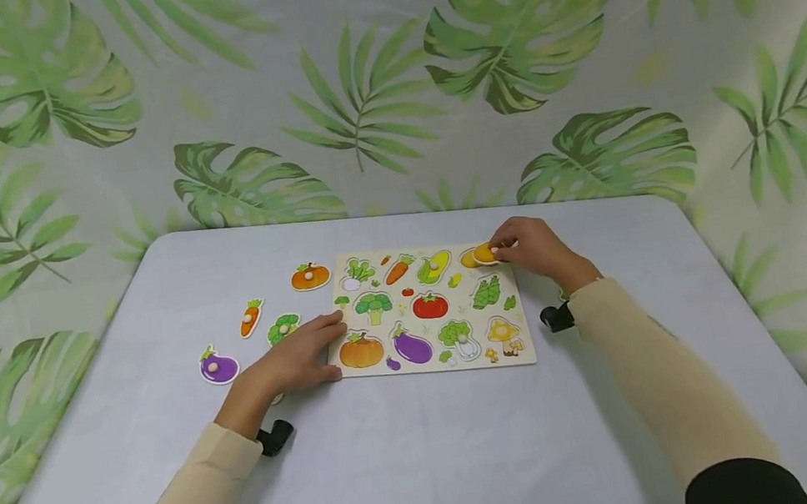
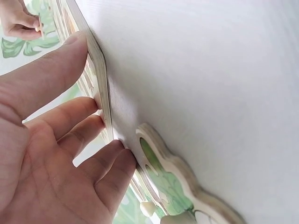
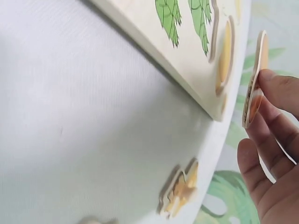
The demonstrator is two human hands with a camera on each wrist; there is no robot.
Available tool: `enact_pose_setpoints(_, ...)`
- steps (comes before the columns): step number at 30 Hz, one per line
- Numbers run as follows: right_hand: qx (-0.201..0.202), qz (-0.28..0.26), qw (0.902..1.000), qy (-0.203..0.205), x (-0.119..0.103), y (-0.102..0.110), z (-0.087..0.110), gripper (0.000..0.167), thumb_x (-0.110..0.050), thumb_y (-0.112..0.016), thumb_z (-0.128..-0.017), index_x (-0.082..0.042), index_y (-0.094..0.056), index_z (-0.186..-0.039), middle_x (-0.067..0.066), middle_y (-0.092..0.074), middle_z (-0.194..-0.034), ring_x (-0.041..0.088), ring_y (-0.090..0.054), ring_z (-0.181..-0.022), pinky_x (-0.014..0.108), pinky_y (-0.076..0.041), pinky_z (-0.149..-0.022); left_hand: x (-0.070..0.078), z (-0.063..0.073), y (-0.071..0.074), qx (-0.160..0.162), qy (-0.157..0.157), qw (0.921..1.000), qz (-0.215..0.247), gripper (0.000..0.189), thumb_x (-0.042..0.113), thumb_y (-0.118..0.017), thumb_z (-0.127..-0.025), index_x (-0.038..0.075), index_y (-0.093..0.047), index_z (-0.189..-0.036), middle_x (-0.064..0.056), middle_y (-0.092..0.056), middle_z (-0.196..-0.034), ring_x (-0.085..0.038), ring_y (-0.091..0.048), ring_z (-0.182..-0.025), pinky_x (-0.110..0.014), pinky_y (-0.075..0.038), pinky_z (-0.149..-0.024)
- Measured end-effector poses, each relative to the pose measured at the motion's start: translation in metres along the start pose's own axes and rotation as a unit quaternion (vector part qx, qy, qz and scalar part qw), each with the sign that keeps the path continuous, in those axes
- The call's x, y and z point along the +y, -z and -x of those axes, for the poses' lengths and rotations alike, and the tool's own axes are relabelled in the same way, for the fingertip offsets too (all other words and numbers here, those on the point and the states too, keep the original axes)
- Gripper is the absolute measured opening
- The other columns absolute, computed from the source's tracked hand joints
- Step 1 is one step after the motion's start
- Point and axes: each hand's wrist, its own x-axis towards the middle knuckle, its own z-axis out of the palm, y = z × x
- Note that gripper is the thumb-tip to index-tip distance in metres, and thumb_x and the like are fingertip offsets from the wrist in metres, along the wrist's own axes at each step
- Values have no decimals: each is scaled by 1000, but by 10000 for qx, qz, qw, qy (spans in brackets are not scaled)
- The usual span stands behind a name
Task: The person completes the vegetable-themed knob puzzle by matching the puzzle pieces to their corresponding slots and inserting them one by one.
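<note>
A flat wooden vegetable puzzle board (image 1: pixel 393 293) lies on the white table. Thumb and finger of my right hand (image 1: pixel 541 250) pinch a thin yellow-orange puzzle piece (image 1: pixel 484 255) over the board's far right corner, beside a yellow printed shape. In the right wrist view that piece (image 3: pixel 254 81) stands nearly on edge between thumb and fingers. My left hand (image 1: pixel 295 358) rests at the board's left side, fingers extended. The left wrist view has its thumb and fingertips (image 2: pixel 96 105) touching the board's edge (image 2: pixel 100 70).
Left of the board lie knobbed pieces: a pumpkin (image 1: pixel 310 277), a carrot (image 1: pixel 250 318), an eggplant (image 1: pixel 218 365) and a broccoli (image 1: pixel 283 327). A leafy green piece (image 2: pixel 173 186) lies near my left fingers. A yellowish piece (image 3: pixel 180 191) lies right of the board. A leaf-patterned cloth (image 1: pixel 370 105) hangs behind.
</note>
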Motion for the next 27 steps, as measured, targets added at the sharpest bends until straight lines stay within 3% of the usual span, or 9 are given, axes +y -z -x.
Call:
enact_pose_setpoints(7, -42, -290, 9987, -427, 0, -14, -11, 25, -15, -62, -97, -2, -72, -116, 17, -63, -123, 32, -59, -110, 47, -51, -98, -1, 0, 0, 25, -54, 10000, 4, 71, 22, -75, -88, 8, -44, -149, -10, -30, -164, -35, -29, -151, -52, -31, -122)
enact_pose_setpoints(27, -30, -370, 9976, -578, -5, -33, -17, 26, -15, -61, -98, -2, -72, -118, 19, -60, -119, 35, -58, -112, 50, -50, -102, -4, -1, -3, 32, -16, 10000, -12, 72, 24, -75, -88, 10, -43, -151, -7, -28, -165, -33, -27, -152, -51, -30, -123)
